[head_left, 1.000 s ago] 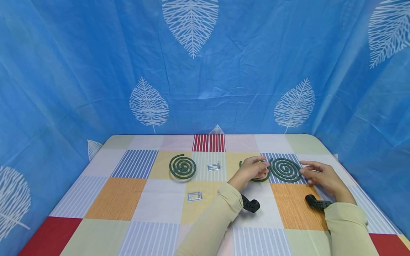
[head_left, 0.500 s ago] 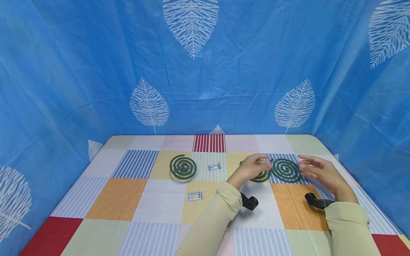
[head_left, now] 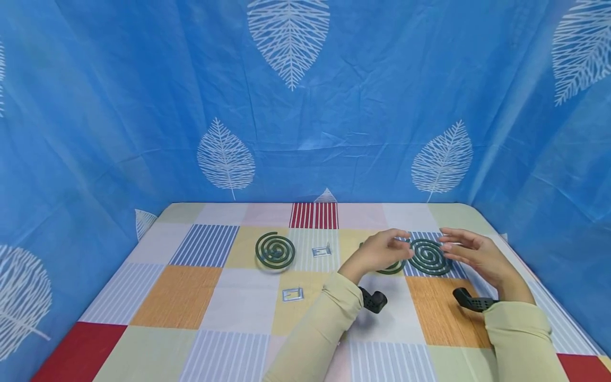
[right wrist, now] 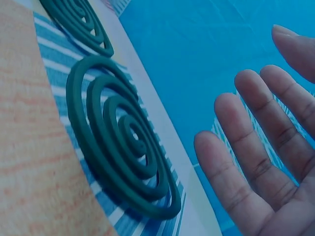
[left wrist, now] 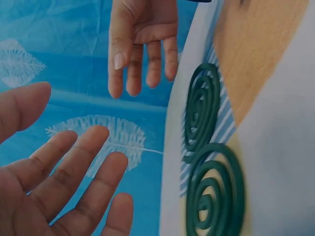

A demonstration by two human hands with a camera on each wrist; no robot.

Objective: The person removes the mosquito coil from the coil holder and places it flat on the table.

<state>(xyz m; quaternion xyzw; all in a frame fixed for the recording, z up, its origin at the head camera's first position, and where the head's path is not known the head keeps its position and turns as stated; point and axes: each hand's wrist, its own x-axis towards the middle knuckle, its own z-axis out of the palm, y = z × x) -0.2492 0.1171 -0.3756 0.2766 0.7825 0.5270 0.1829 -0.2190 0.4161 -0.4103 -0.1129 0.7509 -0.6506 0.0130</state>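
Hovering at right of frame on my feed, the left hand (head_left: 381, 251) and right hand (head_left: 473, 253) face each other, fingers loosely spread, pinching nothing. Below lie the green right coil (head_left: 430, 257) and, partly hidden behind the left hand, the left coil (left wrist: 224, 194). I judge light fingertip pressure on opposite outer edges best; thin rings could snap.

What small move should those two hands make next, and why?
Probably lower the right hand's grip toward the rightmost green coil: it lies flat on the patchwork cloth, close by, and that grip is empty.
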